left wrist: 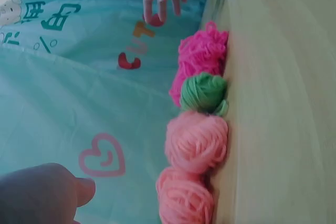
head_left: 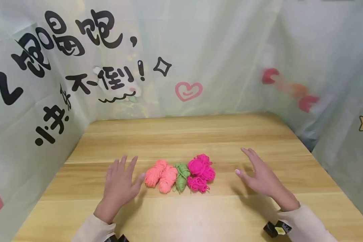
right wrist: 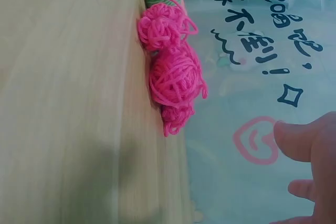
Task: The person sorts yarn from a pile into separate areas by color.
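Balls of yarn sit in a cluster mid-table: coral yarn (head_left: 161, 175) on the left, a green yarn ball (head_left: 182, 177) in the middle, and several magenta yarn balls (head_left: 201, 172) on the right with loose loops. My left hand (head_left: 121, 186) hovers left of the coral yarn, fingers spread, its thumb tip close beside it. To the right of the magenta yarn, with a gap between, my right hand (head_left: 261, 176) is held over the table with fingers extended. Neither hand holds anything. In the right wrist view the magenta yarn (right wrist: 176, 77) lies nearest, while coral yarn (left wrist: 197, 142) is nearest in the left.
The wooden table (head_left: 181, 137) carries the yarn. Printed fabric (head_left: 230, 50) with black characters and a pink heart (head_left: 189, 91) hangs behind it and along both sides. Light sleeves (head_left: 305, 223) and small black devices (head_left: 277, 229) are at my wrists.
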The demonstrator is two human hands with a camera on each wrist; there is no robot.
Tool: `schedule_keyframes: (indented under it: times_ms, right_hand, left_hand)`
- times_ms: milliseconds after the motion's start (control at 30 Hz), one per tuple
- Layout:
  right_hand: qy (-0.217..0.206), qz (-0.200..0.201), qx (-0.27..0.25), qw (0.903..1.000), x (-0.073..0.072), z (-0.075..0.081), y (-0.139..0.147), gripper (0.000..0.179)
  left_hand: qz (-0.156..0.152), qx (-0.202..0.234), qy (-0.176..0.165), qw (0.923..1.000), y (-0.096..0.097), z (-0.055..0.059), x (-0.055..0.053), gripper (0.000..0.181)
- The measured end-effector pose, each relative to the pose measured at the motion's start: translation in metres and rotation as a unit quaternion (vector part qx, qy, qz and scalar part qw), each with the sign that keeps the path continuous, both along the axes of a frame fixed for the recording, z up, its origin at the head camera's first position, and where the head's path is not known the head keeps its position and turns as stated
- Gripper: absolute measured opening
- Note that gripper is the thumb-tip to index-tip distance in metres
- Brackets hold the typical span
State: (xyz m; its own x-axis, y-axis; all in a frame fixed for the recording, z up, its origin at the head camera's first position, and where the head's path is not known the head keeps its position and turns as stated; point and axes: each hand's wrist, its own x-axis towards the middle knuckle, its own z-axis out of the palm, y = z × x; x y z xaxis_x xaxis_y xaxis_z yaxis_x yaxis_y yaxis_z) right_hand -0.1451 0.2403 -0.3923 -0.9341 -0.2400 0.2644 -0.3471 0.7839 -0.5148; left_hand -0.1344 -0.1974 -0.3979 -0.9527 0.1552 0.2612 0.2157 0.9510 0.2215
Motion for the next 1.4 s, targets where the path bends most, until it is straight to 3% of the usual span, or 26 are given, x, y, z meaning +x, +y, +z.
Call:
schedule_keyframes:
  times_ms: [200, 333, 533, 633, 833, 1033, 1200, 1400]
  right_hand:
    - [-0.034, 0.008, -0.028, 0.999, -0.008, -0.007, -0.003, 0.072]
    - [-0.074, 0.024, -0.067, 0.9948, -0.012, -0.014, -0.007, 0.068]
    - [-0.119, 0.046, -0.158, 0.9791, -0.022, -0.012, -0.01, 0.064]
    - [-0.151, 0.051, -0.196, 0.9676, -0.026, -0.009, -0.01, 0.063]
    - [-0.212, 0.053, -0.234, 0.9473, -0.036, -0.009, -0.01, 0.06]
    - [-0.26, 0.062, -0.295, 0.9172, -0.048, -0.012, -0.014, 0.059]
    - [-0.291, 0.063, -0.325, 0.8975, -0.056, -0.014, -0.019, 0.059]
    - [-0.325, 0.077, -0.328, 0.8838, -0.066, -0.014, -0.019, 0.058]
  left_hand:
    - [-0.05, 0.073, -0.007, 0.9961, 0.012, -0.003, 0.001, 0.063]
    - [-0.084, 0.136, -0.022, 0.9869, 0.019, -0.006, 0.0, 0.062]
    - [-0.11, 0.2, -0.076, 0.9707, 0.037, 0.002, -0.014, 0.06]
    - [-0.115, 0.242, -0.119, 0.956, 0.047, 0.004, -0.019, 0.058]
    - [-0.132, 0.33, -0.187, 0.916, 0.062, 0.003, -0.029, 0.05]
    - [-0.161, 0.368, -0.237, 0.8848, 0.074, 0.004, -0.04, 0.049]
    - [-0.174, 0.379, -0.277, 0.8656, 0.082, 0.003, -0.048, 0.049]
    - [-0.181, 0.413, -0.318, 0.8339, 0.092, 0.007, -0.053, 0.048]
